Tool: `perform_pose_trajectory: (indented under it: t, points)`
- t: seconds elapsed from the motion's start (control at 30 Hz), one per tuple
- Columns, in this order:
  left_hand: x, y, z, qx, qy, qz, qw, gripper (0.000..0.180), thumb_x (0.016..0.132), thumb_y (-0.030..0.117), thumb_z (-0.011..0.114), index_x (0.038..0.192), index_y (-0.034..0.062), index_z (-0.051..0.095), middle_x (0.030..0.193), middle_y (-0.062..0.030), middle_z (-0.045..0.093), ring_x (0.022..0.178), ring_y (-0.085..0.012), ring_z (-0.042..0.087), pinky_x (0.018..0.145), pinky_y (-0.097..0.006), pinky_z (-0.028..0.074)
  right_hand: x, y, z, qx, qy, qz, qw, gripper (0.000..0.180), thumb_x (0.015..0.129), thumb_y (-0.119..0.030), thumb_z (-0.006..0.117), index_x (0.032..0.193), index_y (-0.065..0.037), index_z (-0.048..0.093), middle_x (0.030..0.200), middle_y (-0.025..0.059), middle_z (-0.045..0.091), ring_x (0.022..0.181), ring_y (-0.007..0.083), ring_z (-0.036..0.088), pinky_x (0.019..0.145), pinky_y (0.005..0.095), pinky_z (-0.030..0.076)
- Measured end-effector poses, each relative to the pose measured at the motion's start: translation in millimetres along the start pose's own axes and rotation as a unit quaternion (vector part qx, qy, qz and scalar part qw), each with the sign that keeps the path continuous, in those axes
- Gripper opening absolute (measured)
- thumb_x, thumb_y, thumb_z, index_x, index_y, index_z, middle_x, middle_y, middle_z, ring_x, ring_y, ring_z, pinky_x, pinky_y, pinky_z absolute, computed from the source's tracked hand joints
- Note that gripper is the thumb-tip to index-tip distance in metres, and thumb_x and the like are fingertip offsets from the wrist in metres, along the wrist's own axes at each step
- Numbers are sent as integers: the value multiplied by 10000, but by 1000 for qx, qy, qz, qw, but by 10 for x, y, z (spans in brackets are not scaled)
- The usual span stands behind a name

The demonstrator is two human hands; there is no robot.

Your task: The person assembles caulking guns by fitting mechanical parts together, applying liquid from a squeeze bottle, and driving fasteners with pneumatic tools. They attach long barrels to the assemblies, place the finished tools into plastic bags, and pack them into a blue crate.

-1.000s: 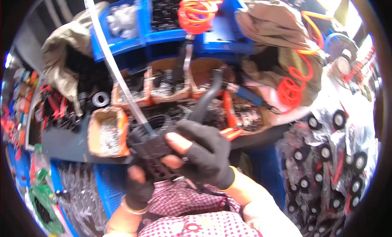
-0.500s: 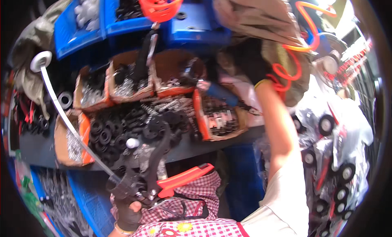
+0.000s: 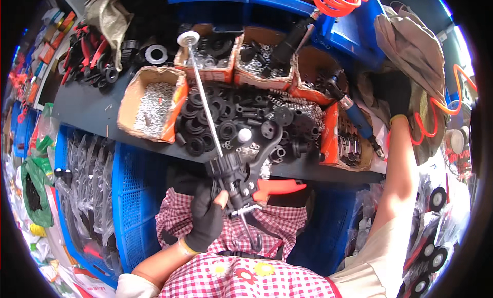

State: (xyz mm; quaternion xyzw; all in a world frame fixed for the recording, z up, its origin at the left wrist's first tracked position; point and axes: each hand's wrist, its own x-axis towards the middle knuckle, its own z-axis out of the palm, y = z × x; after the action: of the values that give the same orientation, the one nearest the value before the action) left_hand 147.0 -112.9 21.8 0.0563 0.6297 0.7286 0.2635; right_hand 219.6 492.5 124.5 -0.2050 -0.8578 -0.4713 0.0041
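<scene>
My left hand (image 3: 206, 221), in a black glove with bare fingertips, grips a caulking gun (image 3: 226, 169) by its black body in front of the apron. The gun has a red trigger (image 3: 280, 188) and a black curved handle (image 3: 267, 151). Its long metal rod (image 3: 205, 105) slants up over the bench to a white disc (image 3: 188, 38); the other end is bent into a hook (image 3: 256, 242). My right hand (image 3: 393, 92), gloved in black, reaches into the shadow beside a brown cloth (image 3: 411, 38). Its fingers are hidden, so what it touches cannot be made out.
Loose black plastic parts (image 3: 210, 115) cover the bench. Around them stand cardboard boxes of small metal parts (image 3: 154, 110). A blue air screwdriver (image 3: 357, 118) lies near my right forearm. An orange coiled hose (image 3: 341, 0) hangs above. Blue crates (image 3: 136, 205) stand below the bench edge.
The view has swung left, showing more of that side. My left hand has carried the caulking gun rightward, its disc now over the back boxes. My right hand stays by the cloth.
</scene>
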Motion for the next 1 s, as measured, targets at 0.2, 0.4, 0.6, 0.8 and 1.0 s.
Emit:
perform_pose_trajectory:
  t: [0.2,0.4,0.6,0.8,1.0]
  points:
    - [108,-47,-103,2,14,-9,1000,102,933,119,623,931,31,673,797,9,560,753,-80,524,659,-258,427,-676,-1190,-2099,371,335,167,850,80,897,-102,602,908,-24,588,842,127,634,802,311,641,725,396,502]
    - [109,-90,-216,-1,-53,-7,999,52,933,81,610,942,55,654,851,37,579,733,-50,504,653,-241,425,-899,-1346,-1285,554,213,311,742,96,868,-101,604,939,-36,604,867,118,625,849,241,635,763,349,504]
    - [67,-81,-187,-55,-65,-26,996,158,945,71,565,1085,52,635,931,47,605,775,-31,497,678,-210,415,-680,-885,-319,514,-1,208,832,268,835,-177,615,1063,-39,640,1005,196,660,1009,365,614,903,466,465]
    - [47,24,-188,4,-79,-10,997,282,957,111,526,1208,6,604,1066,3,648,896,-57,552,822,-241,453,-419,-775,133,204,230,244,920,297,824,-220,612,1033,-19,678,1086,191,659,1005,361,622,909,465,466]
    - [46,7,-195,-2,-76,-26,997,322,949,156,559,1228,-2,585,1086,-14,644,947,-80,564,868,-257,458,-118,-653,655,183,207,209,938,384,865,-331,578,1070,-14,651,1073,219,650,1003,381,613,948,493,433]
